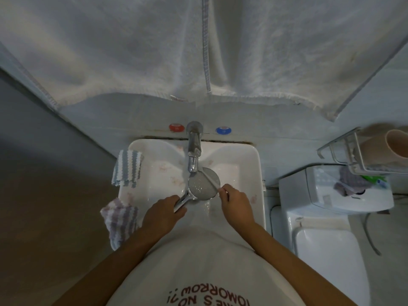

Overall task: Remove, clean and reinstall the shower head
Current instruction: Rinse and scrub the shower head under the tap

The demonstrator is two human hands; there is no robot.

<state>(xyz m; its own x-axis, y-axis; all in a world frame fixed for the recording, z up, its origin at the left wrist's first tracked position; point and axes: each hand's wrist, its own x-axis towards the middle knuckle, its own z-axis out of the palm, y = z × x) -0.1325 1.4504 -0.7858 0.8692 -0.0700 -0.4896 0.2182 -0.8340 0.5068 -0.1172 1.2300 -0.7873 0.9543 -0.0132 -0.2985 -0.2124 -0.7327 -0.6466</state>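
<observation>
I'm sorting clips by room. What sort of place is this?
A small home bathroom, most likely: a white sink with a chrome tap, a toilet beside it, and towels hanging above.

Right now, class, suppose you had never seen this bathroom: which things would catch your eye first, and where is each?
First, the round chrome shower head held face-up over the white ceramic sink, just below the chrome tap spout. The left hand grips its handle while the right hand lays a thin white brush across its face. Next come the red and blue tap knobs against the wall behind.
</observation>
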